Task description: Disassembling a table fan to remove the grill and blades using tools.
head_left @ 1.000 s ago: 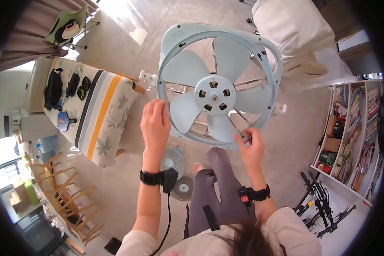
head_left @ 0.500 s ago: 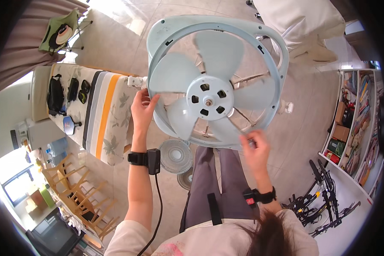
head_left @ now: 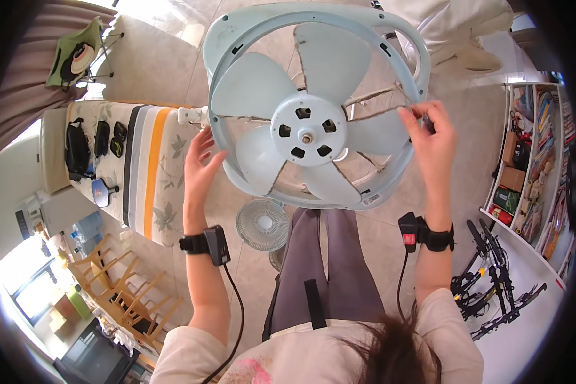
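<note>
A pale blue fan with its front open stands before me, its round hub (head_left: pixel 309 130) in the middle with several slots and a bare shaft end. Dark grime lines the edges of its broad blades (head_left: pixel 331 56). My left hand (head_left: pixel 200 168) is open, fingers apart, at the left side of the fan housing (head_left: pixel 219 137). At the right, my right hand (head_left: pixel 436 136) is closed, its fingertips at the outer end of a right-hand blade (head_left: pixel 381 131). Something small and dark shows between those fingers; its kind is hidden.
A round fan grille (head_left: pixel 262 225) lies on the floor by my legs. Left stands a bed (head_left: pixel 179 141) with bags and a paddle (head_left: pixel 102 192). A bookshelf (head_left: pixel 525 173) and a folded black bicycle (head_left: pixel 499 281) are at the right. Pale fabric-covered furniture (head_left: pixel 457 32) stands far right.
My right hand has moved up and right, from a lower blade to the right-hand one. The blades have turned slightly. My left hand stays beside the housing; the whole view has shifted a little.
</note>
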Demonstrator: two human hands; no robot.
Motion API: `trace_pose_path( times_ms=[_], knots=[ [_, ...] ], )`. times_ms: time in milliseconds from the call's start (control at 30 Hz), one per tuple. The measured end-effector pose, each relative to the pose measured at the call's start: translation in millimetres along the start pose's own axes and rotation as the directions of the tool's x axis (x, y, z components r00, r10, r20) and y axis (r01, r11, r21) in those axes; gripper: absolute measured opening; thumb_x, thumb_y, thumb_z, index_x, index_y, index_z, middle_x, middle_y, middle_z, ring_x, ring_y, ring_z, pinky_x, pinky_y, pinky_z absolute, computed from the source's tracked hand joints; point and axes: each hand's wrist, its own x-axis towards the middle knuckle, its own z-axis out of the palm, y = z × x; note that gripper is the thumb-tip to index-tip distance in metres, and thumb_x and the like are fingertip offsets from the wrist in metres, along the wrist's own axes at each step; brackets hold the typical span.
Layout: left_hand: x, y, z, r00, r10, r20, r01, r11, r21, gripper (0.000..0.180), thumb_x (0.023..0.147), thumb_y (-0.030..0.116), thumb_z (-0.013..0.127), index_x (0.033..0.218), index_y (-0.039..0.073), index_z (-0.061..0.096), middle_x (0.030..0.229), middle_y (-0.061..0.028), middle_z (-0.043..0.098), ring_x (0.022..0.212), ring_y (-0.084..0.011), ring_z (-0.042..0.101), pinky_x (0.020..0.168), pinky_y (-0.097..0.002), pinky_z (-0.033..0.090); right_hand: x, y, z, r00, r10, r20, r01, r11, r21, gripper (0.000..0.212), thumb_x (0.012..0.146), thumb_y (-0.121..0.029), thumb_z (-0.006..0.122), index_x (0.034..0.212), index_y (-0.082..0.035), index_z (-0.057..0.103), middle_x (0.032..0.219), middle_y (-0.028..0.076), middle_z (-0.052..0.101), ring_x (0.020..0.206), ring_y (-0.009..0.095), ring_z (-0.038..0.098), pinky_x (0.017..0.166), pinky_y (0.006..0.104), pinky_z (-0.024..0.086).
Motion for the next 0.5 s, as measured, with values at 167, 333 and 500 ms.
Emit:
trace_pose_path(
  times_ms=[167,333,500],
  knots=[
    [-37.7,91.9,31.5,0.891,0.450,-0.055,-0.390,0.823,0.413,0.025,0.072,-0.001,0.068,0.095,0.005,0.064,0.093,-0.0083,0.061,0.087,-0.0252,0.059,0.078,-0.0316,0.047,7.0,-7.2,5.1,1.000,-0.001,-0.012,0.001,0.999,-0.037,0.021,0.076,-0.020,0.075,0.079,-0.002,0.065,0.072,-0.002,0.053,0.056,0.007,0.040,0.050,0.0215,0.032],
    [-47.9,128.6,86.1,0.795,0.604,0.057,-0.579,0.725,0.373,0.027,0.070,0.006,0.074,0.094,0.004,0.063,0.088,-0.0060,0.060,0.081,-0.0235,0.057,0.072,-0.0350,0.046,1.9,-12.9,11.2,0.991,-0.004,-0.137,-0.002,0.999,-0.045,0.020,0.076,-0.022,0.074,0.086,-0.006,0.066,0.074,-0.002,0.053,0.059,0.007,0.042,0.051,0.0221,0.035],
    [-31.1,127.9,93.9,0.707,0.669,0.231,-0.678,0.549,0.489,0.029,0.073,0.019,0.073,0.092,0.005,0.057,0.084,-0.0054,0.052,0.077,-0.0225,0.051,0.069,-0.0348,0.041,-14.6,-16.5,5.4,0.960,-0.050,-0.274,0.016,0.992,-0.126,0.017,0.079,-0.020,0.072,0.087,-0.007,0.064,0.073,-0.001,0.051,0.060,0.008,0.044,0.051,0.0224,0.036]
  ],
)
